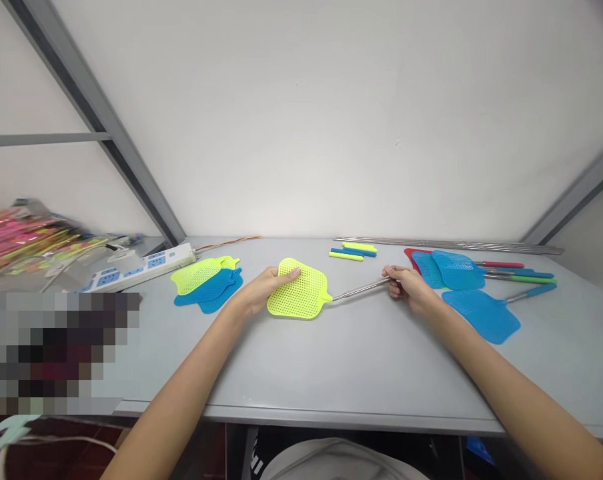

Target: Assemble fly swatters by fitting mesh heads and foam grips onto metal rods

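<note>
Nearly crosswise, yellow swatter (325,299), head (301,295) leftward

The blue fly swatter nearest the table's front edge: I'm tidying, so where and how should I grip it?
Best by its slim blue handle, probably from the front right: it points right, away from the broad head, with the green handle behind.

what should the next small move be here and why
Probably have the right hand reach for the nearer yellow tube. The left hand already steadies the yellow swatter head with the metal rod at its neck, and no coloured grip shows on that rod, though fingers hide part, while the nearest blue swatter has a blue grip.
</note>
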Action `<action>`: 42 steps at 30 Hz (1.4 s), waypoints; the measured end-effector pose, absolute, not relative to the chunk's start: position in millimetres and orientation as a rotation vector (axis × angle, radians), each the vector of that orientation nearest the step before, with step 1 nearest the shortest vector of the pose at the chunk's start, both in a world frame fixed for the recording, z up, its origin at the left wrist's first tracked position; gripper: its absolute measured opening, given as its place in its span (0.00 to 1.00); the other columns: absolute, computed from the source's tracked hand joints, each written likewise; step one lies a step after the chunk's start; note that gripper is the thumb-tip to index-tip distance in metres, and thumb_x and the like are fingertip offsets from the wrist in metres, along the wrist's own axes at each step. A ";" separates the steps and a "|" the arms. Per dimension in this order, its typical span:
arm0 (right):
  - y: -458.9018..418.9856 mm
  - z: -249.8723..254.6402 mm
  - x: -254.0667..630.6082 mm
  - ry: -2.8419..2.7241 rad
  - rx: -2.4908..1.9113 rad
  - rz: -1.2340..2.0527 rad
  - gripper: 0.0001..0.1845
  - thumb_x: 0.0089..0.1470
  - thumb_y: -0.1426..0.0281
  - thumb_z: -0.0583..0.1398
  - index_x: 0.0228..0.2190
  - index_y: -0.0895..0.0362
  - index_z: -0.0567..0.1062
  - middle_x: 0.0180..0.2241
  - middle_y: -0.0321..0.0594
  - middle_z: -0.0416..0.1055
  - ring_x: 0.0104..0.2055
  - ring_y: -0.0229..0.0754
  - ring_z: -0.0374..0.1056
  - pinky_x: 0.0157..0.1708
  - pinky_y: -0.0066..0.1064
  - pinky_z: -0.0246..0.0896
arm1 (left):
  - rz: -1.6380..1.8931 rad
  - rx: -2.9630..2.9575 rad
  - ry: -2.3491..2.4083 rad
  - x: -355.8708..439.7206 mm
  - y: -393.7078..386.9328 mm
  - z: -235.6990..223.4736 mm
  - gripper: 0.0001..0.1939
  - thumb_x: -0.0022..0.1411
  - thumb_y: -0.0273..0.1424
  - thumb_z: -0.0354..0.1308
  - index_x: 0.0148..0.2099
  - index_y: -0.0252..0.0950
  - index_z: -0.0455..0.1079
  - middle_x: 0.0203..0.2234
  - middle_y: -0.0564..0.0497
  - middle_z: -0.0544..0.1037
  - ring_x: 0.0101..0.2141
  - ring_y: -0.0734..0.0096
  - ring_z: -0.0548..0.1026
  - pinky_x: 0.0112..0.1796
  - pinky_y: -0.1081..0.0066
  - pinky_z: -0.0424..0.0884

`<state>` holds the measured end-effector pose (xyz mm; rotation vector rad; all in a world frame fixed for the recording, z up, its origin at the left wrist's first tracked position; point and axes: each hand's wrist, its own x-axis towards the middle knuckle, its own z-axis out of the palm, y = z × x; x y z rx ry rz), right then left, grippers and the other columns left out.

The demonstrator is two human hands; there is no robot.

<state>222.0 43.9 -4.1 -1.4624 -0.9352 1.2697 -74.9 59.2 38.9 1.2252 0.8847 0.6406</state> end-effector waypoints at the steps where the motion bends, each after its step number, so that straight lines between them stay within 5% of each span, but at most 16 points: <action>1: 43.7 -3.5 221.9 -0.927 -1.458 1.271 0.13 0.55 0.66 0.53 0.40 0.61 0.67 0.36 0.41 0.67 0.32 0.36 0.66 0.29 0.32 0.64 | 0.644 1.225 0.887 -75.2 59.8 38.3 0.19 0.51 0.41 0.58 0.40 0.31 0.71 0.36 0.41 0.76 0.36 0.59 0.74 0.38 0.65 0.69; 19: 43.2 -4.6 223.3 -0.950 -1.366 1.323 0.12 0.55 0.66 0.53 0.37 0.61 0.68 0.32 0.38 0.67 0.27 0.33 0.64 0.25 0.27 0.63 | 0.715 1.175 0.923 -71.8 59.9 36.3 0.20 0.48 0.37 0.62 0.44 0.35 0.67 0.38 0.44 0.75 0.38 0.60 0.73 0.39 0.64 0.71; 26: 40.7 -3.5 223.8 -1.090 -1.346 1.382 0.12 0.55 0.65 0.53 0.32 0.62 0.68 0.23 0.32 0.62 0.18 0.28 0.57 0.17 0.22 0.55 | 0.753 1.144 0.973 -71.9 61.3 35.5 0.19 0.47 0.37 0.62 0.41 0.34 0.68 0.35 0.45 0.76 0.36 0.60 0.74 0.36 0.65 0.72; 34: 35.6 3.0 224.1 -1.266 -1.372 1.403 0.17 0.39 0.61 0.64 0.28 0.63 0.73 0.15 0.30 0.54 0.18 0.30 0.50 0.18 0.26 0.47 | 0.754 1.129 1.009 -73.6 62.3 35.6 0.19 0.47 0.37 0.63 0.41 0.33 0.68 0.33 0.44 0.76 0.34 0.60 0.75 0.33 0.66 0.73; 42: 34.0 3.4 221.2 -1.309 -1.410 1.325 0.19 0.38 0.58 0.63 0.27 0.62 0.74 0.14 0.30 0.51 0.18 0.31 0.46 0.18 0.27 0.42 | 0.761 1.136 1.028 -71.3 60.6 33.1 0.19 0.46 0.37 0.63 0.40 0.33 0.68 0.32 0.44 0.77 0.33 0.61 0.75 0.33 0.67 0.73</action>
